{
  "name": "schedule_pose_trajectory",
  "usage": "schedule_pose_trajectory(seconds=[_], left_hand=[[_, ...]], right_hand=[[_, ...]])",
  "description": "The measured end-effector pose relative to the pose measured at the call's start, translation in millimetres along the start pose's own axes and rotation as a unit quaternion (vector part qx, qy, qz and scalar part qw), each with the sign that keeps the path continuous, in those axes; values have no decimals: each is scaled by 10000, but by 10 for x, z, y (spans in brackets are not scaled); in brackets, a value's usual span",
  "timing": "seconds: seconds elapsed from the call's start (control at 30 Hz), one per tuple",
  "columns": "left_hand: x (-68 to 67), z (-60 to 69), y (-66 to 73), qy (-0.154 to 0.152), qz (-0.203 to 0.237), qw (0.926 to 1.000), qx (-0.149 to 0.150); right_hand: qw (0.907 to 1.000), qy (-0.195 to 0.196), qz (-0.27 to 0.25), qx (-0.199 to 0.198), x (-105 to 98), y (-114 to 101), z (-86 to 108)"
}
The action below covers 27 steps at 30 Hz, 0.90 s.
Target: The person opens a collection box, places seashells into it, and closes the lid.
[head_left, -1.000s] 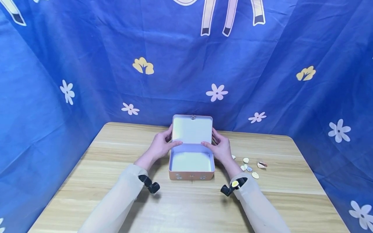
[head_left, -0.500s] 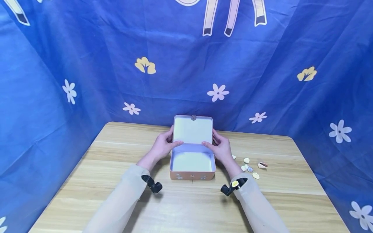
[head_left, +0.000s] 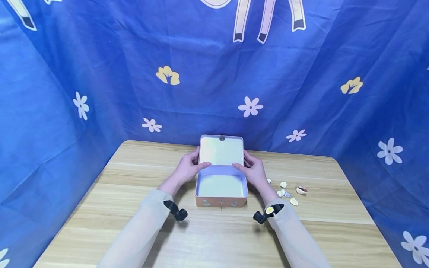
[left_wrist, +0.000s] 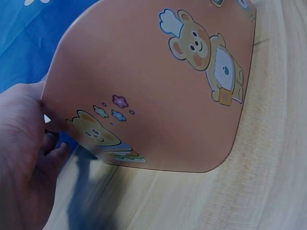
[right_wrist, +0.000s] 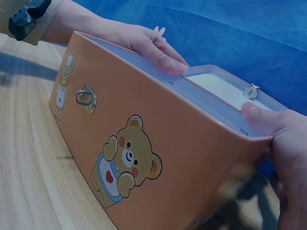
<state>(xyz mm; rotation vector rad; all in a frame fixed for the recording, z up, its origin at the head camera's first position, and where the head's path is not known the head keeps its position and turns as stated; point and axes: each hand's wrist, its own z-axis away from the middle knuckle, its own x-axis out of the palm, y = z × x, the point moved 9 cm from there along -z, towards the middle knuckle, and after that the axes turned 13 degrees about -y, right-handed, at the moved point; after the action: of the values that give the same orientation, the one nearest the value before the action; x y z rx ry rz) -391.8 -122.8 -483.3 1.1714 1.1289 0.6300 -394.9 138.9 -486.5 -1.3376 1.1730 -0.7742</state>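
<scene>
An orange tin box (head_left: 221, 202) with printed bears rests on the table, its white-lined lid (head_left: 222, 152) raised and leaning back. Nothing shows inside the box in the head view. At the back left corner, my left hand (head_left: 187, 166) grips the box, thumb over the inner edge near the hinge and fingers outside. My right hand (head_left: 255, 170) holds the back right corner the same way. The right wrist view shows a metal loop (right_wrist: 86, 99) on the front wall and a round clasp (right_wrist: 251, 91) on the lid. Fingers behind the lid are partly hidden.
Several small shells (head_left: 294, 201) lie to the right of the box, close to my right forearm. One shell (head_left: 300, 190) has a dark brown piece on it. A blue patterned cloth (head_left: 214, 85) hangs behind the wooden table (head_left: 221, 238).
The lid has tipped slightly further back, its top edge now lower in the head view. Both hands keep their hold at the back corners; the shells have not moved.
</scene>
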Motion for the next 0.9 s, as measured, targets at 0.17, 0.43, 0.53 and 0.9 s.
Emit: schedule_pose_trajectory(seconds=[0.17,0.43,0.53,0.9], left_hand=[[13,2,27,-22,18,10000,36],[23,7,23,-85,61,9999,24],[25,-1,14,-155,75,9999,13],[21,-37,-54,-368,43,9992,-134]], right_hand=[[9999,79,-57,31,-3,33,-9],[9998,47,40,207,10,64,-8],[9995,92,96,284,9,82,-5],[9984,338,-157,421,37,108,45]])
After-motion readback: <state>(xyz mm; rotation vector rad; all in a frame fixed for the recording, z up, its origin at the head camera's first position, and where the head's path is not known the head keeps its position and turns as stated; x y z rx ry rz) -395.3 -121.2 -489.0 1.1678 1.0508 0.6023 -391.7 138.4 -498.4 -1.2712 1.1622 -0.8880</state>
